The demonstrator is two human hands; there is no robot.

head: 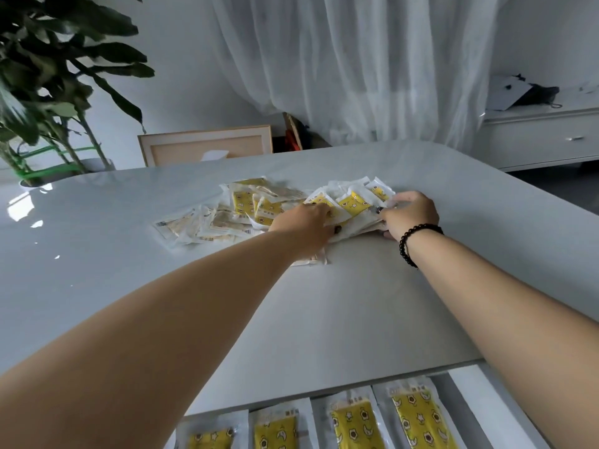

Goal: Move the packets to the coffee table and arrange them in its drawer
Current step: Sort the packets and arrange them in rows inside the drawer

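- On the coffee table (pixel 324 303), head view: the loose packets (pixel 246 209) sit in a heap mid-top, and both hands are in it.
- Left hand (pixel 304 222) lies on the heap, fingers spread flat, holding nothing; right hand (pixel 410 213) pinches a fanned bunch (pixel 353 202).
- Drawer (pixel 470 400) at the near edge already has a row of four (pixel 356 419). I'd square the bunch up first, so they drop in flat alongside that row.

Both hands (pixel 303 222) (pixel 410 215) on heaped packets (pixel 259 205)
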